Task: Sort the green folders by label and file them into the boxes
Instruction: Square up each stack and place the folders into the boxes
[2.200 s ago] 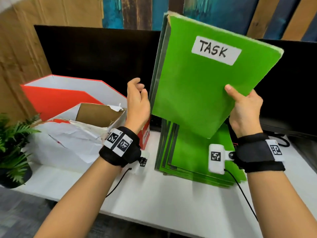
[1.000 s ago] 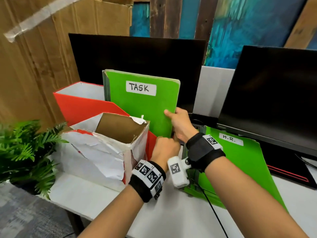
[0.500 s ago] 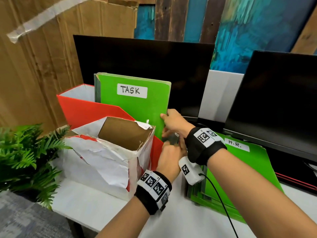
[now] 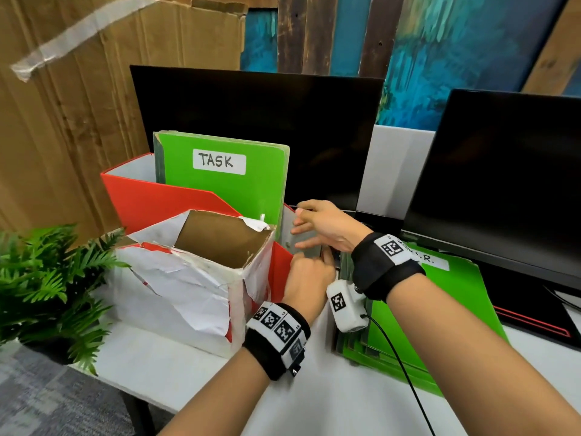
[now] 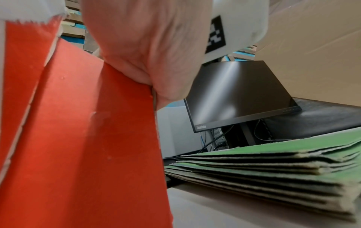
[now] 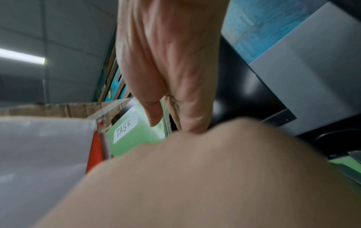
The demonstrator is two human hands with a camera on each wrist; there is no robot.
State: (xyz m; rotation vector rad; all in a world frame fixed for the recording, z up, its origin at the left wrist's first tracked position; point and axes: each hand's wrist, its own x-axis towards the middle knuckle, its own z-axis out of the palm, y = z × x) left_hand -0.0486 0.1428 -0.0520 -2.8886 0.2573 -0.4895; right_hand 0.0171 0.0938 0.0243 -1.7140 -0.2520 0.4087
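The TASK folder stands in the red box. The right hand, fingers spread, rests at its three o'clock edge; the left hand apparently grips the box front. Letting go could tip the box.

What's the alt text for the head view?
A green folder labelled TASK stands upright in a red file box; the right hand reaches open toward it, the left hand at the box's front. More green folders lie stacked on the desk.
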